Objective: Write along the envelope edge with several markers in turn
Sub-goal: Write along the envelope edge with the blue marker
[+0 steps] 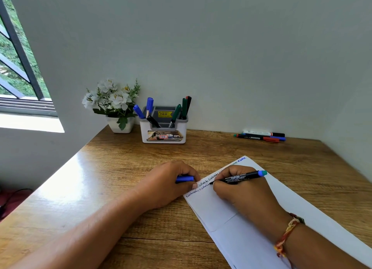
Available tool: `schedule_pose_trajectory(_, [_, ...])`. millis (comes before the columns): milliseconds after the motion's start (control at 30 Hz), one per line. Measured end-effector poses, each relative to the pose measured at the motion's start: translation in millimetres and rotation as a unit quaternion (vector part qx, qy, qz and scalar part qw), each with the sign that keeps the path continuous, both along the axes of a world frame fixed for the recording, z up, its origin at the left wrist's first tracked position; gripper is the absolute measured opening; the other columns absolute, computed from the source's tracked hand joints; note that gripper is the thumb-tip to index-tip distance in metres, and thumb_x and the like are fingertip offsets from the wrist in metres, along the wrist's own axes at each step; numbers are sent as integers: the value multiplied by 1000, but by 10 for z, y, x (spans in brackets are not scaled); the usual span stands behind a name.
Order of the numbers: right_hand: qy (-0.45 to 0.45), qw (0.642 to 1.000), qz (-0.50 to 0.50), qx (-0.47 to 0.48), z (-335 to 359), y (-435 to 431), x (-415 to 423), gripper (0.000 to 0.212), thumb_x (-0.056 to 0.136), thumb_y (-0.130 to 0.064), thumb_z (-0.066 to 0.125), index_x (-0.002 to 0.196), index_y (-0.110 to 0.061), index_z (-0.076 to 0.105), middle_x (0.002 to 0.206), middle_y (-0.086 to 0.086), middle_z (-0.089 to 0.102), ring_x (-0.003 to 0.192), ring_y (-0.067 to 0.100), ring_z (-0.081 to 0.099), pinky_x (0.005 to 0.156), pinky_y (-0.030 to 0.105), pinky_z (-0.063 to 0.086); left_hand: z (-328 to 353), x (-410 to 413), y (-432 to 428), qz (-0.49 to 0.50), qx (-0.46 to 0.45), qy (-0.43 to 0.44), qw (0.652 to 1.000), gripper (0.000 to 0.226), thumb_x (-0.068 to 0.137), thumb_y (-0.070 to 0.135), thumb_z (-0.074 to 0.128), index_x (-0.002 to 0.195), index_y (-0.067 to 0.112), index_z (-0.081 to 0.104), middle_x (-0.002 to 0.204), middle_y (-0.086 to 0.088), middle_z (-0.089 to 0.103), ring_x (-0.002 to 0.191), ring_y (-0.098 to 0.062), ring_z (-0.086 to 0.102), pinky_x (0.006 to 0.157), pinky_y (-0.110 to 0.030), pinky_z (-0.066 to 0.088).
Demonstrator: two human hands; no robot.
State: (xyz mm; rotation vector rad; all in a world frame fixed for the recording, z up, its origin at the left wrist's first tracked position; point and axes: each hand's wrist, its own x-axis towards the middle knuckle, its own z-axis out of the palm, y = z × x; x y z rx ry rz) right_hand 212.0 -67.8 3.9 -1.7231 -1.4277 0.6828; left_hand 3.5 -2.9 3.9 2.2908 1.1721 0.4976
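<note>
Our right hand [239, 190] pinches the light marker [241, 176] near its tip, our left hand [171, 181] grips a cap [184, 178], maybe pinning the floppy envelope [251, 240]

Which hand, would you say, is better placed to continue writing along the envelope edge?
The right hand: it grips the marker with its tip on the envelope; the left hand only holds a blue cap.

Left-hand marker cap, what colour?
Blue: the plastic marker cap gripped by the left hand; head view.
</note>
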Motion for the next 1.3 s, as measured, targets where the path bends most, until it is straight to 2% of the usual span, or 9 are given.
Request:
schedule_pose_trajectory(200, [-10,1000,-4,-10,19,4,-18,0,78,-25,78,78,-25,77,77,-9,77,77,6,70,59,14,47,2,1,6,0,0,2,1000,16,92,38,67,108,43,70,108,25,64,99,4,58,88,-25,52])
schedule_pose_trajectory(500, [-6,1000,-22,-20,24,11,-23,3,78,-27,78,76,-26,76,75,-10,76,74,5,70,52,10,45,-9,1,12,-3,1,2,1000,17,92,38,67,109,43,70,109,26,64,99,4,58,87,-22,52])
schedule_pose_trajectory(800, [15,999,-42,-28,34,30,-28,3,79,-24,77,77,-25,76,72,-8,76,72,6,70,53,12,47,-42,0,43,3,10,7,1000,16,91,42,67,105,50,67,102,30,61,94,10,55,76,-11,45])
schedule_pose_trajectory(933, [94,993,-55,-39,55,38,11,5,83,-19,72,82,-21,76,74,-1,77,78,13,70,65,23,53,-36,9,26,-1,13,0,1000,25,92,40,67,115,49,67,105,30,62,96,9,56,83,-13,47])
schedule_pose_trajectory(1033, [211,976,-32,-32,102,10,27,7,88,-12,75,87,-19,78,78,6,79,74,14,73,71,27,59,-19,7,-5,6,36,-28,999,33,91,41,69,122,49,64,106,39,60,100,18,53,84,-5,41])
schedule_pose_trajectory(1100, [279,960,-18,-7,156,-17,57,12,88,-9,77,89,-20,81,85,7,80,81,16,78,70,23,61,25,14,-36,15,47,-76,996,34,88,42,72,117,58,62,102,48,59,101,25,52,81,2,39])
schedule_pose_trajectory(1167, [318,948,12,26,233,-37,80,17,90,-9,74,91,-24,82,89,7,81,87,17,78,69,22,61,62,26,-68,17,47,-134,990,31,86,41,73,108,60,61,102,42,65,99,19,59,79,-1,44])
schedule_pose_trajectory(1233, [367,927,50,62,337,-68,90,12,88,-19,73,95,-22,83,92,12,80,88,21,78,68,22,61,95,58,-95,11,40,-194,980,20,86,42,72,100,49,59,102,29,72,97,9,66,79,-10,51])
schedule_pose_trajectory(1300, [397,909,90,94,413,-106,96,28,82,-36,70,97,-16,83,91,15,79,83,21,78,64,23,60,128,83,-137,-1,38,-236,971,17,84,49,69,95,44,56,103,24,74,99,4,69,79,-13,53])
